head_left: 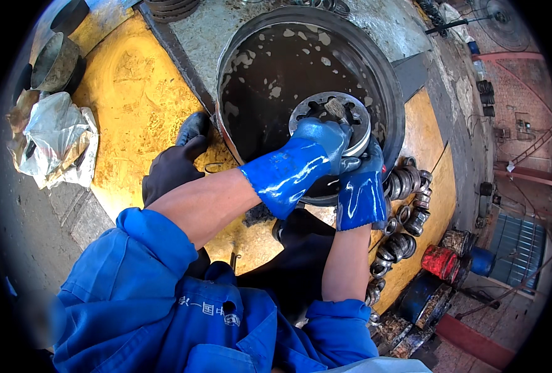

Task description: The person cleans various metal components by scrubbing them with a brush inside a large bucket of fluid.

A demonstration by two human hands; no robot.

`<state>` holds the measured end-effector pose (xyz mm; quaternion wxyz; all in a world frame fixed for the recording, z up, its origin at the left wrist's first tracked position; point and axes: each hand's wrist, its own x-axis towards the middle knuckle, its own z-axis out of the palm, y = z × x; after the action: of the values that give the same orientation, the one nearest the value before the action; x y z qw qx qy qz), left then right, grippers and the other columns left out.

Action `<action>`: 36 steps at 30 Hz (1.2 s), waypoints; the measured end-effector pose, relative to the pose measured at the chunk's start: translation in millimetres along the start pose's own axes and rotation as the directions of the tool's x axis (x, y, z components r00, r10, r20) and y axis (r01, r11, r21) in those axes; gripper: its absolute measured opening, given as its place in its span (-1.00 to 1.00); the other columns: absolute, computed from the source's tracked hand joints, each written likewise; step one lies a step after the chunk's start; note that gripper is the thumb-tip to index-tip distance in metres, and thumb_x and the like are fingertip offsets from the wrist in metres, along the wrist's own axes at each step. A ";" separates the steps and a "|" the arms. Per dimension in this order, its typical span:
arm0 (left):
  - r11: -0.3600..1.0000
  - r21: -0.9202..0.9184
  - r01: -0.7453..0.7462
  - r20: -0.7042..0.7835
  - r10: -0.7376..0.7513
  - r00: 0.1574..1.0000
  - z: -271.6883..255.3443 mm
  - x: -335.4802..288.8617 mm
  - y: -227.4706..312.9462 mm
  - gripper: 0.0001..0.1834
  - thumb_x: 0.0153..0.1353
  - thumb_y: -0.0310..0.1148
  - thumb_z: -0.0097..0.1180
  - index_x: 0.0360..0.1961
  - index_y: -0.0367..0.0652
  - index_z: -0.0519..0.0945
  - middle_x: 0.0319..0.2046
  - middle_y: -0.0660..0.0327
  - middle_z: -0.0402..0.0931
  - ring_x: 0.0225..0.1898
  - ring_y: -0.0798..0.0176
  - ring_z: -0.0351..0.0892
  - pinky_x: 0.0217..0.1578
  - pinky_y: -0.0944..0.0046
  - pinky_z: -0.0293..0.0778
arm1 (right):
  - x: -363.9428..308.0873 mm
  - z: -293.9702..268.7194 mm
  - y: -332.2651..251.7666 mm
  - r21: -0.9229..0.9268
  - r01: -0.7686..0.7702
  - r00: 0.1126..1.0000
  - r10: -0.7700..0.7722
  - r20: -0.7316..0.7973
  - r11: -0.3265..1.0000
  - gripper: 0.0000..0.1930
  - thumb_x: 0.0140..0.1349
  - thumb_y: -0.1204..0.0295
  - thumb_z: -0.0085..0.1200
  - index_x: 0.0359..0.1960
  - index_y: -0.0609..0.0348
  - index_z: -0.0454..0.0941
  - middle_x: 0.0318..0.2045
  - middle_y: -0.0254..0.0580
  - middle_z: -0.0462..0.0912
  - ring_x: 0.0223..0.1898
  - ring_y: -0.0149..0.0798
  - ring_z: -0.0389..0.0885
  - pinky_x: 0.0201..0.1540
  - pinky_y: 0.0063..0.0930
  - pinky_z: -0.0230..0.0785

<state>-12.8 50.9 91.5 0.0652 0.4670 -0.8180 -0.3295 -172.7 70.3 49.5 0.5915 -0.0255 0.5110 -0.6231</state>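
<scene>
A thick metal ring [361, 120] with a scalloped inner opening is held over a round tub [395, 81] of dark liquid. My left hand [321, 142], in a long blue rubber glove, is closed over the near side of the ring. A brush [335, 108] with greyish bristles sticks out beyond its fingers, inside the ring's opening; the glove hides the handle. My right hand [364, 173], gloved the same way, grips the ring's lower right edge. Its fingertips are partly hidden. Pale patches of foam float on the liquid.
Several shiny metal rings [403, 184] lie on the yellow floor plate to the right of the tub. Beyond them stand a red drum [439, 262] and dark containers of shavings [430, 304]. A plastic bag [58, 140] and a metal bucket [56, 64] are at the left.
</scene>
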 end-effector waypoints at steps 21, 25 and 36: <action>0.999 -0.026 0.022 0.035 -0.021 0.999 1.7 3.3 -1.4 -0.16 0.18 0.34 0.12 0.18 -0.22 0.55 -0.05 -0.07 0.69 -0.03 -0.06 0.72 0.03 0.04 0.62 | -6.3 7.6 1.0 0.008 -0.028 0.998 0.028 -0.048 1.000 -0.48 0.47 0.09 -0.18 0.22 0.20 0.52 0.17 0.03 0.60 0.17 0.03 0.59 0.31 -0.01 0.42; 0.999 -0.027 0.024 0.002 -0.024 1.000 5.6 3.3 -5.1 -0.15 0.16 0.35 0.13 0.18 -0.20 0.55 -0.05 -0.06 0.70 -0.04 -0.05 0.72 0.03 0.04 0.61 | -4.1 6.0 3.6 0.022 -0.034 0.999 0.034 -0.003 0.999 -0.49 0.47 0.10 -0.17 0.22 0.23 0.52 0.17 0.03 0.61 0.17 0.03 0.59 0.31 -0.03 0.41; 0.943 -0.328 0.049 -0.196 -0.118 0.974 27.9 22.6 -22.7 -0.26 0.03 0.15 0.40 0.07 -0.24 0.65 -0.10 -0.07 0.72 -0.05 -0.02 0.74 -0.01 0.14 0.61 | 17.8 -8.6 7.7 0.163 -0.109 0.991 0.094 0.095 0.981 -0.47 0.51 0.11 -0.12 0.30 0.27 0.43 0.21 0.03 0.58 0.22 0.06 0.54 0.36 0.04 0.31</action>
<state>-20.5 38.2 51.7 0.2133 0.5171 -0.7211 -0.4089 -178.1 63.6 30.0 0.6442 0.0234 0.4311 -0.6314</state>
